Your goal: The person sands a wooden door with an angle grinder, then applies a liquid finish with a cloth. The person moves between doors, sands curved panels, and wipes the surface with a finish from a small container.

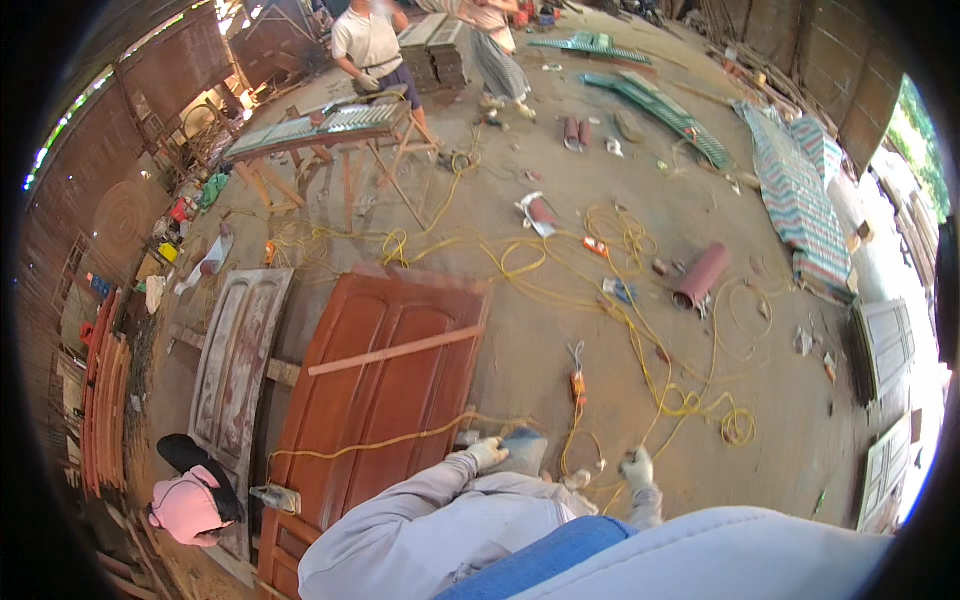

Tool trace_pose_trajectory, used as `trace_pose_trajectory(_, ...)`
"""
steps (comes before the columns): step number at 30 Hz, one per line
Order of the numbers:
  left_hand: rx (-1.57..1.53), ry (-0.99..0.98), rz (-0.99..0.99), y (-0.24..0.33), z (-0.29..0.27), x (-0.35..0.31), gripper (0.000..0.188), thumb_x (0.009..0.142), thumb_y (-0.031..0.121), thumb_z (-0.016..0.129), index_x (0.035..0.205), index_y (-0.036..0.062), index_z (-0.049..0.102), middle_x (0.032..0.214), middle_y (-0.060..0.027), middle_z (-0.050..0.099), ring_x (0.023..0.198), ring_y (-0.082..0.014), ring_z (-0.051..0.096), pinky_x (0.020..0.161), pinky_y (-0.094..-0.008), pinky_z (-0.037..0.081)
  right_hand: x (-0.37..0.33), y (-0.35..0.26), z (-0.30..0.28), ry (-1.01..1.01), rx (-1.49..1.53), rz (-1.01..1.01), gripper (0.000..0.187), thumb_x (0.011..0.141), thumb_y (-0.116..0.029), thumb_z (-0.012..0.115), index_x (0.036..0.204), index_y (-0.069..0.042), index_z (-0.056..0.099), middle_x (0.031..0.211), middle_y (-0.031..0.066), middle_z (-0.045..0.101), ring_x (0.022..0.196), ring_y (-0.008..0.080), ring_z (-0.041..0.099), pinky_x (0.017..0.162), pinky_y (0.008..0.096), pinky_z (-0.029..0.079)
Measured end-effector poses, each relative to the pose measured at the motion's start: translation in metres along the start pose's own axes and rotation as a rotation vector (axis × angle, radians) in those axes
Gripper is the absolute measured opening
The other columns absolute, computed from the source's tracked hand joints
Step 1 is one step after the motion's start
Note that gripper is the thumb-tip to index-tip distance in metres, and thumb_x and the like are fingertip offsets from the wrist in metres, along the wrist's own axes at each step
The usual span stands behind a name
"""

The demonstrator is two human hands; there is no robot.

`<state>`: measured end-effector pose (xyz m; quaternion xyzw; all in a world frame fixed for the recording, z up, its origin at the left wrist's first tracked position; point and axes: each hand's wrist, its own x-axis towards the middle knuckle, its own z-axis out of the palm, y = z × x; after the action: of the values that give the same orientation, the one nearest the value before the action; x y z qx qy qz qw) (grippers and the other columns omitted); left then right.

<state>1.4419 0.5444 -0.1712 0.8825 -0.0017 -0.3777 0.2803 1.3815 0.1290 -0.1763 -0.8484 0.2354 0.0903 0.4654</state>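
My left hand (487, 455), in a pale work glove, is closed at the edge of a grey, sheet-like piece (522, 452), just right of a reddish-brown wooden door (385, 400). What the grey piece is made of cannot be made out. Farther right and low over the floor, my gloved right hand (637, 468) is closed where a yellow cord (652, 432) meets it. A small whitish thing (576, 480) lies between the hands. Just beyond them, an orange socket block (578, 388) rests on the ground.
Yellow cords (520, 262) tangle across the floor. A dark red roll (702, 275) lies to the right. A person in a pink head covering (190, 505) is beside a worn door panel (238, 350). Another person (370, 45) stands behind a trestle table (320, 130); a third person (492, 45) stands nearby.
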Motion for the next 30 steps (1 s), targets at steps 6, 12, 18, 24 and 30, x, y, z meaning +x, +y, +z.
trace_pose_trajectory(6, 0.058, -0.02, -0.049, 0.018, -0.056, 0.066, 0.061, 0.092, 0.047, 0.059, 0.138, 0.0081, 0.056, 0.133, -0.021, 0.062, 0.127, -0.0354, 0.057, 0.107, -0.0419, 0.045, -0.022, 0.074, 0.097, -0.155, -0.181, 0.077, 0.041, 0.074, -0.024, 0.079, 0.109, -0.006, 0.067, 0.098, 0.0168, 0.073, 0.084, 0.0288, 0.07, 0.076, 0.0405, 0.055)
trace_pose_trajectory(12, 0.021, -0.062, -0.209, -0.019, -0.095, 0.086, 0.062, 0.092, 0.045, 0.057, 0.139, 0.0046, 0.054, 0.141, -0.0217, 0.055, 0.132, -0.0342, 0.053, 0.111, -0.0424, 0.042, 0.041, 0.05, 0.092, -0.273, -0.216, 0.215, 0.04, 0.074, -0.026, 0.08, 0.107, -0.006, 0.069, 0.096, 0.016, 0.074, 0.085, 0.0279, 0.071, 0.077, 0.0402, 0.055)
trace_pose_trajectory(18, -0.013, -0.094, -0.312, -0.049, -0.096, 0.08, 0.054, 0.088, 0.043, 0.06, 0.127, 0.0054, 0.066, 0.132, -0.0214, 0.062, 0.125, -0.0329, 0.059, 0.104, -0.0416, 0.048, 0.078, 0.036, 0.095, -0.313, -0.235, 0.217, 0.039, 0.073, -0.028, 0.08, 0.104, -0.006, 0.072, 0.093, 0.0153, 0.074, 0.085, 0.027, 0.071, 0.078, 0.0399, 0.055)
trace_pose_trajectory(24, -0.195, -0.148, -0.209, -0.008, -0.095, 0.071, 0.053, 0.087, 0.047, 0.065, 0.125, 0.0107, 0.068, 0.126, -0.02, 0.066, 0.121, -0.0336, 0.062, 0.1, -0.0421, 0.049, 0.096, 0.062, 0.083, -0.3, -0.304, 0.215, 0.039, 0.072, -0.03, 0.081, 0.101, -0.005, 0.074, 0.091, 0.0145, 0.075, 0.086, 0.0261, 0.072, 0.079, 0.0396, 0.056)
trace_pose_trajectory(30, -0.183, -0.008, -0.337, -0.099, -0.056, 0.094, 0.052, 0.086, 0.046, 0.067, 0.125, 0.0115, 0.068, 0.127, -0.0192, 0.066, 0.121, -0.0331, 0.062, 0.102, -0.0413, 0.048, 0.103, 0.045, 0.11, -0.335, -0.209, 0.23, 0.04, 0.072, -0.034, 0.081, 0.098, -0.004, 0.075, 0.09, 0.0147, 0.076, 0.086, 0.0246, 0.072, 0.081, 0.038, 0.056)
